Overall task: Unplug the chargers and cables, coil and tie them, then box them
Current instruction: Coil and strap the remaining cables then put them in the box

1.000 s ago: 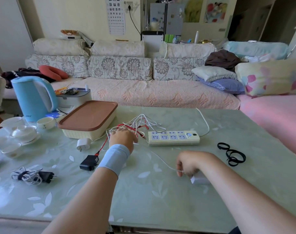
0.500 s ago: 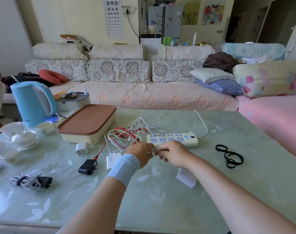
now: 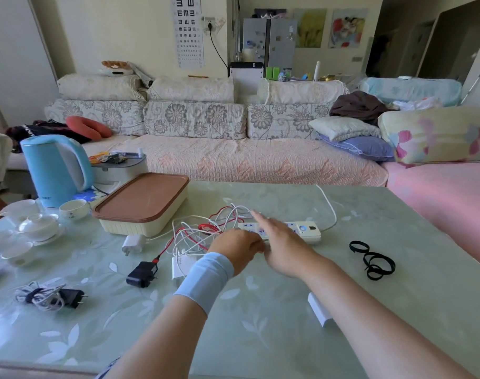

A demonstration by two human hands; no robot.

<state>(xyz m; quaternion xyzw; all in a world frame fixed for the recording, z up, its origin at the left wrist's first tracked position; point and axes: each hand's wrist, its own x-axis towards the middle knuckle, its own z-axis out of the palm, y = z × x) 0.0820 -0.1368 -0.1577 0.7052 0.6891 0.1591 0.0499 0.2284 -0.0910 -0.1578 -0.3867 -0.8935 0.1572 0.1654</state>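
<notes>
My right hand (image 3: 282, 247), fingers straight, extends over the white power strip (image 3: 307, 231); my left hand (image 3: 237, 251), fingers curled, sits beside tangled red and white cables (image 3: 197, 231).

Home living room: floral sofa (image 3: 233, 160), pillows (image 3: 345, 128), probably a fridge (image 3: 269, 42) behind.

The scene is seen from one head-worn wide-angle camera, aimed forward and down across the table (image 3: 397, 310) toward the sofa (image 3: 247, 162) and wall (image 3: 124, 36). The table is framed close, filling the lower half.
</notes>
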